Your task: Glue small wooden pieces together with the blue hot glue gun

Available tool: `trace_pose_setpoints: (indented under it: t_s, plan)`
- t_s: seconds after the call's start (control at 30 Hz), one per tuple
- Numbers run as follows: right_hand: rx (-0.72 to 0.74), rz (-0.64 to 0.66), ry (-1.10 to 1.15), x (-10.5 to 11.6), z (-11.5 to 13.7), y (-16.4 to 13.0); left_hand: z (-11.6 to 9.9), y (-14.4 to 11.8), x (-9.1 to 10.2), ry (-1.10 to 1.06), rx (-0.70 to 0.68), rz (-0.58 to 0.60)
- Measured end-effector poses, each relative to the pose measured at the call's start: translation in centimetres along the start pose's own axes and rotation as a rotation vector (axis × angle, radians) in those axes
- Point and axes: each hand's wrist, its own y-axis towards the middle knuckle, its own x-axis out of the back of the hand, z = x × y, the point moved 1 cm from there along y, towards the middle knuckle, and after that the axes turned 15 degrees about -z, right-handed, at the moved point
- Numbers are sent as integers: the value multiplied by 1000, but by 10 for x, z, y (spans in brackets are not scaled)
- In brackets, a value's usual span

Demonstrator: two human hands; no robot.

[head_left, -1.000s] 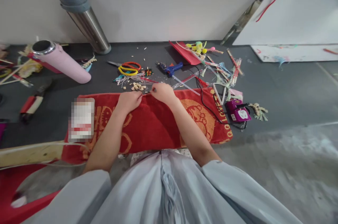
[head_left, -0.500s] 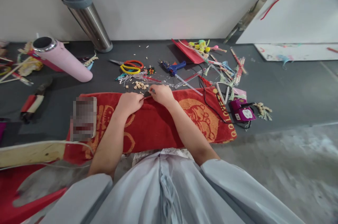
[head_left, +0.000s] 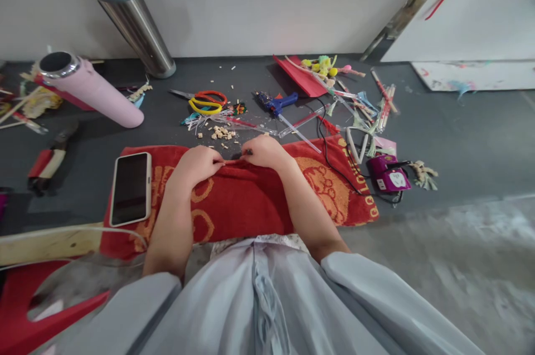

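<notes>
A red towel (head_left: 242, 204) with orange patterns lies along the table's front edge. My left hand (head_left: 199, 165) pinches its far edge near the middle, fingers closed on the cloth. Close by on the right, my right hand (head_left: 265, 151) is closed on the same edge, and a small dark spot shows at its fingers that I cannot make out. Between the two hands the towel's edge is drawn up in a fold. Just beyond them lies a small pile of pale wooden pieces (head_left: 221, 132).
Behind the pile are scissors (head_left: 207, 103) and a blue glue gun (head_left: 276, 103). A phone (head_left: 131, 189) rests on the towel's left end. At left stand a pink tumbler (head_left: 98, 90) and steel flask (head_left: 137, 26); pliers (head_left: 52, 160) lie nearby. A purple device (head_left: 388, 173) with a cord sits right.
My hands have moved slightly apart and toward me along the towel's far edge, raising a fold in it. The view has shifted a little.
</notes>
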Motion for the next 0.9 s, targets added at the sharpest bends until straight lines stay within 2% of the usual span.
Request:
trace_pose_setpoints:
  t_s: [0.13,0.43,0.67,0.9]
  plan:
    - [15,47,1,5,1,-2,1,-2,2,-29,-1,56]
    - [-58,218,-10,19,4,-7,5,-9,5,-83,21,181]
    - [-108,262,-26,26,11,-13,5,-15,11,-84,53,255]
    - [-180,198,-83,31,14,-32,5,-16,13,-112,88,291]
